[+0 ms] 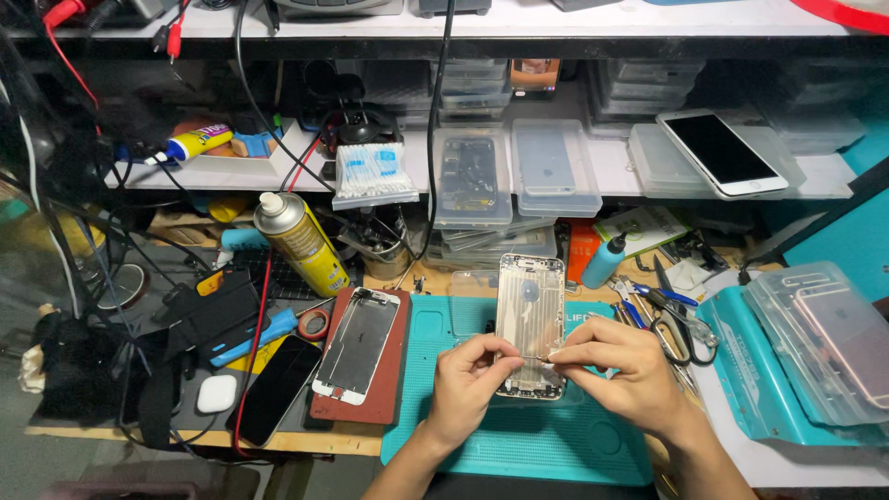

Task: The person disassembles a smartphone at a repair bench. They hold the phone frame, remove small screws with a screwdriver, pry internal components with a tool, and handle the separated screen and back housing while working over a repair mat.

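Pinching a thin sliver of metal part (539,358) between both sets of fingertips, I hold it just over the bare silver phone housing (530,319), which lies flat on the teal work mat (519,444) for steadiness. My left hand (468,381) and right hand (619,368) rest low beside the shell for close control, with scissors (681,333) nearby.

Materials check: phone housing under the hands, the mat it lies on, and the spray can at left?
Phone housing: looks like brushed metal, pale silver-gold with a dull sheen. Both the left hand and right hand work at its lower end.
Mat: probably silicone or rubber, matte teal, with moulded recesses.
Spray can: likely painted metal, glossy yellow body, with a white cap that looks plastic.
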